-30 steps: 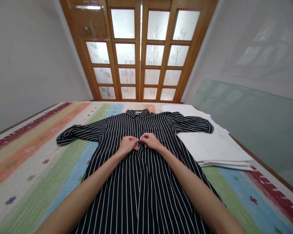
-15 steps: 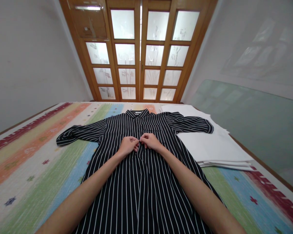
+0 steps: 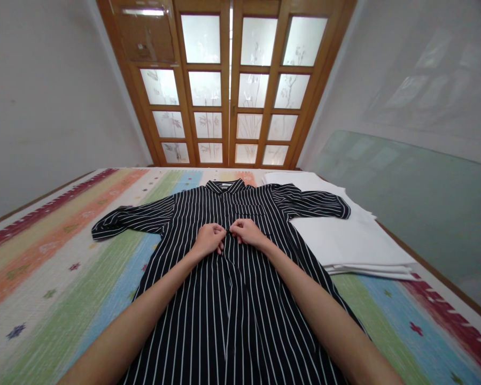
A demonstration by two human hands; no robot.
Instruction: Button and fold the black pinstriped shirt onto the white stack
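Shirt, black with thin white stripes: laid out flat at centre, front up, collar at the far end, body running to the near edge. Left sleeve on the cover; right sleeve across the white stack. Slight creases below the hands.

Left hand: thumb and fingers pinched together, holding the shirt's front at mid-chest. Right hand: likewise pinched, on the same spot, just beside the left; whether a button sits between the fingertips is too small to tell.

Cover: bands of red, orange, green, blue and white, with small star motifs. White stack: layered flat, at right. Far side: wooden doors with frosted panes. Right: pale green panel along the wall.
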